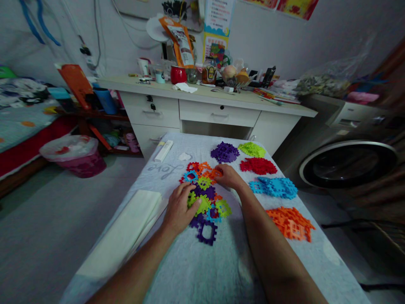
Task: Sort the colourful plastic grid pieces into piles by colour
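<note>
A mixed heap of toothed plastic building pieces (207, 193) in several colours lies in the middle of the cloth-covered table. My left hand (181, 207) rests at the heap's left edge, fingers apart, thumb and fingertips over purple and green pieces. At the far right side of the heap, my right hand (228, 175) has its fingers bent together on an orange building piece (217, 173), partly hidden by them. To the right lie single-colour piles: purple (225, 152), lime green (252, 149), red (258, 166), blue (278, 187) and orange (291, 223).
A folded white cloth (126, 232) lies along the table's left side, and a white remote-like bar (164, 151) is further back. Behind stands a cluttered white desk (218, 114). A washing machine (348, 139) is at right, a pink bin (76, 158) at left.
</note>
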The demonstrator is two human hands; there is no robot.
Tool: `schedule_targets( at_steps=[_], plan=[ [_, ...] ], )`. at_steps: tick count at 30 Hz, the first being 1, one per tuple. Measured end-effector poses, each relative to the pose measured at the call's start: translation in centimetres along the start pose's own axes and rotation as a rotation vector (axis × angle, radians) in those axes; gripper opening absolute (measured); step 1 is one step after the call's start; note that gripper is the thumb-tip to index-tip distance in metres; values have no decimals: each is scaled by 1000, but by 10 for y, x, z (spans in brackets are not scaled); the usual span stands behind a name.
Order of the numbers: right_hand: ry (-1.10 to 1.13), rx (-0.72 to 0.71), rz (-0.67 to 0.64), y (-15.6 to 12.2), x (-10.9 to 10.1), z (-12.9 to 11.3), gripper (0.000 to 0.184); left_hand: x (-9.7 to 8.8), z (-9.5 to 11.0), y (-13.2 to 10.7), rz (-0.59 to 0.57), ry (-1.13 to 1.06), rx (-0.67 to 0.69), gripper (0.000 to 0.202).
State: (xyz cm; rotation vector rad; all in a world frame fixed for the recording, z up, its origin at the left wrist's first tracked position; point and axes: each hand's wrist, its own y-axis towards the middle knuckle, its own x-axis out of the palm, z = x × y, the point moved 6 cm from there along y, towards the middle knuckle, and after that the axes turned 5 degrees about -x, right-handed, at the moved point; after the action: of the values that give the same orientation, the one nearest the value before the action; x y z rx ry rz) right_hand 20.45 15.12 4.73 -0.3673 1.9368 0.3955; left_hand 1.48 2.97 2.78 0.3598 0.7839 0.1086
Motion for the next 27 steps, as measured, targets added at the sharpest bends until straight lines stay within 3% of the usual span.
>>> schedule_targets(
  at_steps=[4, 9, 16, 22, 27],
  plan=[
    [49, 21, -13, -8, -15, -1, 32, 1, -1, 0, 5, 8, 6, 36],
    [77, 24, -4, -36, -53, 1, 42, 0, 0, 1, 10, 19, 25, 35],
    [82, 73, -24, -121, -93, 28, 47, -2, 3, 1, 2, 35, 42, 35],
    [-17, 155, 12, -203, -106, 65, 41, -4, 2, -1, 13, 52, 77, 36],
    [-131, 154, 62, -241, -110, 70, 40, 0, -3, 0, 25, 79, 94, 37]
  ],
)
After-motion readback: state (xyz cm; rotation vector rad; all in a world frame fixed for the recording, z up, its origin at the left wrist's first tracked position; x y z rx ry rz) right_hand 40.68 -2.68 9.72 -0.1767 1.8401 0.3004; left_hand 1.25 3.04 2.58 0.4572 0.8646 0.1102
